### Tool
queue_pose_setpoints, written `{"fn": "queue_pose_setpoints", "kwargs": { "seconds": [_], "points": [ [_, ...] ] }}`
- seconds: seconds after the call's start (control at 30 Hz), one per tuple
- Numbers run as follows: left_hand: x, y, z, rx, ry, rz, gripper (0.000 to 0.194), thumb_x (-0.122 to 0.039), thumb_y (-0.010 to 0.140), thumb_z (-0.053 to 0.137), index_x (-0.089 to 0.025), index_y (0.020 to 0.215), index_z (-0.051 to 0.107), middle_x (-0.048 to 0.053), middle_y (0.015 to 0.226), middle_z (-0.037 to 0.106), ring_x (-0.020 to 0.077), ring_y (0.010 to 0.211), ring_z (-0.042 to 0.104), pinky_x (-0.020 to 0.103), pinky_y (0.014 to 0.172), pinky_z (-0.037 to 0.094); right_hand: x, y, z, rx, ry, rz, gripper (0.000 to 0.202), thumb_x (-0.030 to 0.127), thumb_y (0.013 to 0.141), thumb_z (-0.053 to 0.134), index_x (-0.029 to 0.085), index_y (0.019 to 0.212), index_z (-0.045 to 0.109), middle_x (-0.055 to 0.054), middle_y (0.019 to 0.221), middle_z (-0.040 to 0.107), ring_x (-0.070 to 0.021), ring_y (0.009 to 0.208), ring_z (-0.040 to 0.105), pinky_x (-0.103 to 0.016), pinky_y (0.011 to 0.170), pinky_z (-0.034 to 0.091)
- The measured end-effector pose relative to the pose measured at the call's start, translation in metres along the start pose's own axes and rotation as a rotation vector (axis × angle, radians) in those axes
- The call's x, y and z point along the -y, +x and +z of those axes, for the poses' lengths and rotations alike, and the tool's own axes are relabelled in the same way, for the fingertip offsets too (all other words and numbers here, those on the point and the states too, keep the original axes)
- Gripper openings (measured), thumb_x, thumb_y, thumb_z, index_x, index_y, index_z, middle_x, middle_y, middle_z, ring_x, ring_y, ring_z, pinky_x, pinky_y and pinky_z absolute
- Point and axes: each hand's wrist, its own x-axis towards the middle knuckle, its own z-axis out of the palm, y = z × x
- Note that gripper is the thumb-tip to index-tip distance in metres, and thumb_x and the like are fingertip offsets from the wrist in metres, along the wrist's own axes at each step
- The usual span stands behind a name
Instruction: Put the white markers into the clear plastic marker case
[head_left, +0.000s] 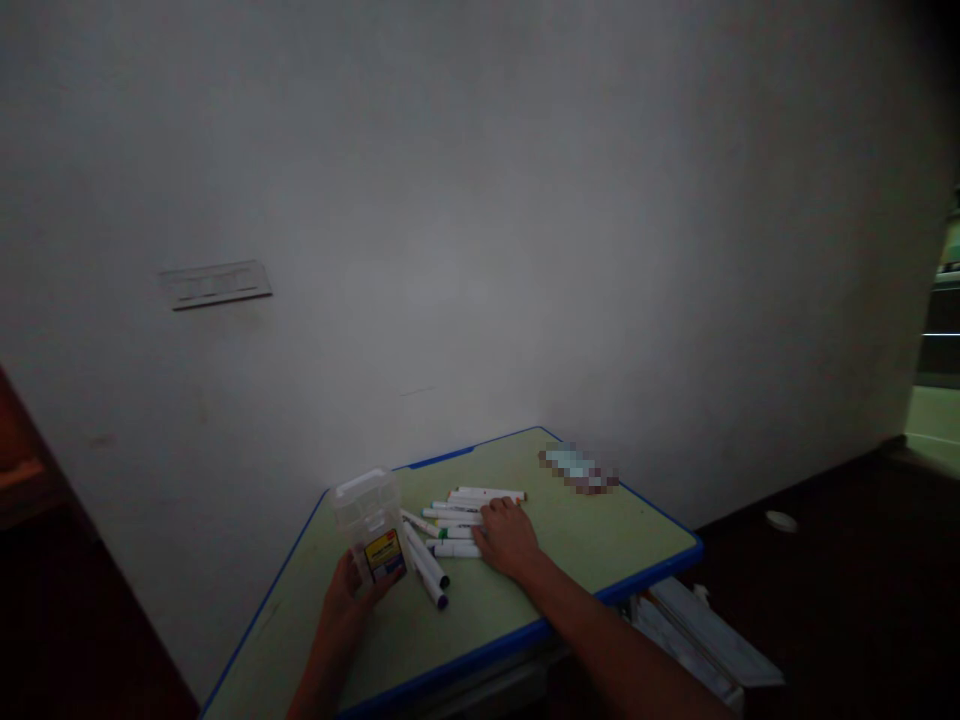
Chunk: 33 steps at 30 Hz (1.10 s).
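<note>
- A person's left hand [346,592] grips a clear plastic box [370,524] with a yellow and red label, fingers wrapped round its lower end and holding it upright at the near-left part of a green desk with a blue rim [645,570].
- The right hand [508,537] lies palm down on the desk just right of the box, fingers spread flat over a loose cluster of white markers [457,518]; whether it grasps any one of them cannot be told in the dim light.
- The markers lie on the desktop between the box and the right hand, most pointing sideways, with coloured caps showing at their ends; two with dark caps [431,578] slant toward the near edge, just beside the box.
- A small blurred object [579,468] rests on the desk's far right part, well apart from the box.
- The desk stands against a plain grey wall [480,200], which carries a rectangular plate [215,284] high and left of the box.
- White boards [701,630] lean below the desk's right corner on a dark floor.
</note>
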Motion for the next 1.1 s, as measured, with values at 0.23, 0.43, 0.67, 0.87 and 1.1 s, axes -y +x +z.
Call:
{"fn": "queue_pose_setpoints", "kwargs": {
  "seconds": [0.23, 0.43, 0.67, 0.87, 1.1],
  "points": [
    [0.0035, 0.0003, -0.0034, 0.076, 0.076, 0.035, 0.062, -0.034, 0.059, 0.078, -0.019, 0.112, 0.048, 0.011, 0.111, 0.061, 0.0318, 0.105, 0.055, 0.048, 0.094, 0.041, 0.0006, -0.0004, -0.0024, 0.019, 0.042, -0.01, 0.031, 0.036, 0.084, 0.042, 0.013, 0.094, 0.06, -0.013, 0.099, 0.06, -0.0254, 0.098, 0.048, -0.035, 0.086, 0.035],
    [0.0097, 0.0056, -0.007, 0.101, 0.088, 0.058, 0.065, -0.034, 0.059, 0.078, -0.018, 0.113, 0.045, 0.013, 0.112, 0.06, 0.0316, 0.103, 0.057, 0.048, 0.092, 0.043, 0.0005, 0.0007, -0.0017, 0.018, 0.033, 0.017, 0.025, 0.028, 0.082, 0.045, 0.012, 0.094, 0.06, -0.014, 0.099, 0.06, -0.0263, 0.099, 0.048, -0.036, 0.085, 0.036],
    [0.0027, 0.001, -0.0059, 0.099, 0.078, 0.052, 0.062, -0.035, 0.059, 0.077, -0.017, 0.111, 0.048, 0.012, 0.11, 0.061, 0.032, 0.103, 0.057, 0.048, 0.092, 0.043, 0.0003, 0.0004, -0.0011, 0.029, 0.041, 0.014, 0.028, 0.034, 0.083, 0.045, 0.014, 0.096, 0.059, -0.013, 0.1, 0.059, -0.0259, 0.098, 0.047, -0.036, 0.084, 0.036],
    [0.006, 0.0034, -0.007, 0.128, 0.114, 0.07, 0.061, -0.034, 0.064, 0.075, -0.018, 0.115, 0.044, 0.013, 0.112, 0.06, 0.0309, 0.104, 0.056, 0.049, 0.094, 0.041, -0.0006, 0.0009, -0.001, 0.034, 0.047, 0.016, 0.028, 0.035, 0.082, 0.047, 0.013, 0.096, 0.059, -0.013, 0.101, 0.059, -0.0262, 0.099, 0.047, -0.036, 0.085, 0.035],
    [-0.0001, -0.0007, -0.0055, 0.157, 0.074, 0.039, 0.063, -0.032, 0.061, 0.076, -0.019, 0.114, 0.047, 0.01, 0.111, 0.062, 0.0301, 0.104, 0.056, 0.044, 0.093, 0.044, 0.002, 0.0008, -0.0013, 0.028, 0.046, 0.015, 0.027, 0.032, 0.083, 0.045, 0.013, 0.095, 0.059, -0.014, 0.1, 0.059, -0.0266, 0.099, 0.048, -0.036, 0.086, 0.035]
  ]
}}
